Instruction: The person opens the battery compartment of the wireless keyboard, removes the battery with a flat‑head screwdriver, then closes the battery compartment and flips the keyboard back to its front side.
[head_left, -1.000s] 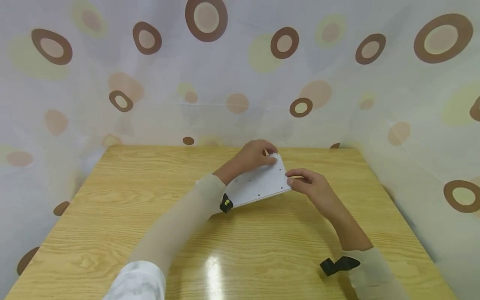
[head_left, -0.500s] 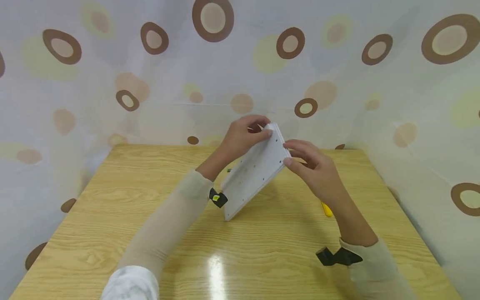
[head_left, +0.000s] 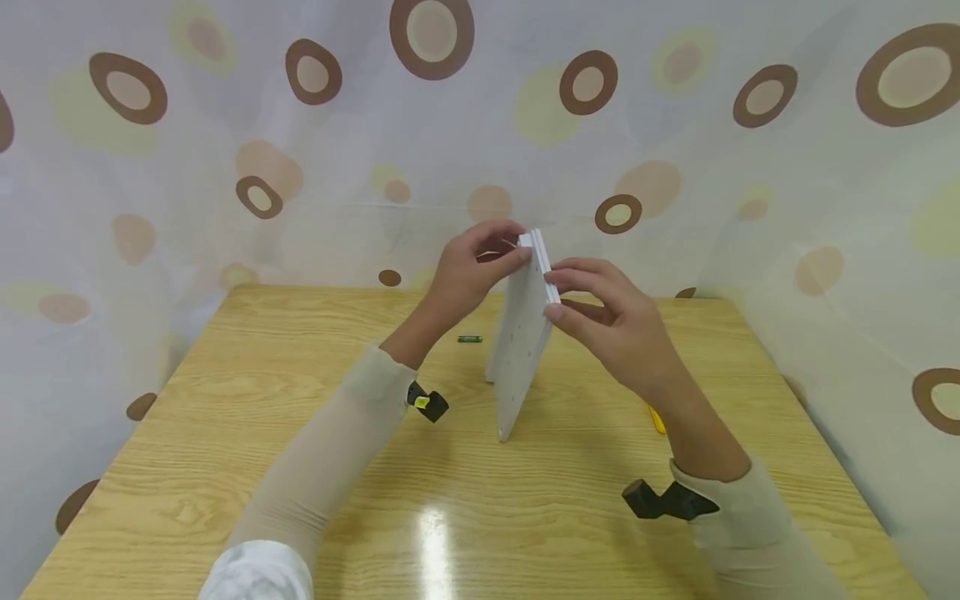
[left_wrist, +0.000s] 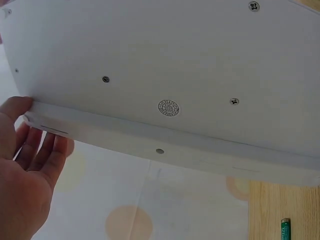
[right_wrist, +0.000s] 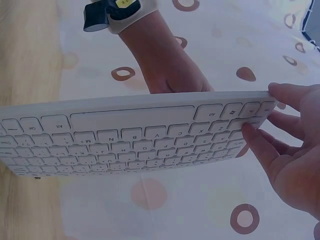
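Note:
A white keyboard [head_left: 525, 350] stands tilted up on one end over the table, its underside turned left. My left hand [head_left: 467, 275] pinches its upper end at the thick rear edge, thumb on the underside. On the same end, my right hand [head_left: 618, 321] grips from the right. The right wrist view shows the key side [right_wrist: 150, 140], with my right thumb and fingers at its corner. Screws, a round printed mark and a raised long ridge [left_wrist: 160, 142] appear on the underside in the left wrist view. A green battery [head_left: 469, 339] lies on the table behind the keyboard.
A yellow object [head_left: 657, 419], partly hidden by my right forearm, lies on the wooden table [head_left: 300, 400]. A patterned cloth [head_left: 337, 167] hangs behind the table and along its sides.
The keyboard has swung up from a low slant to nearly upright, its end raised by both hands. The battery and the yellow object have come into view.

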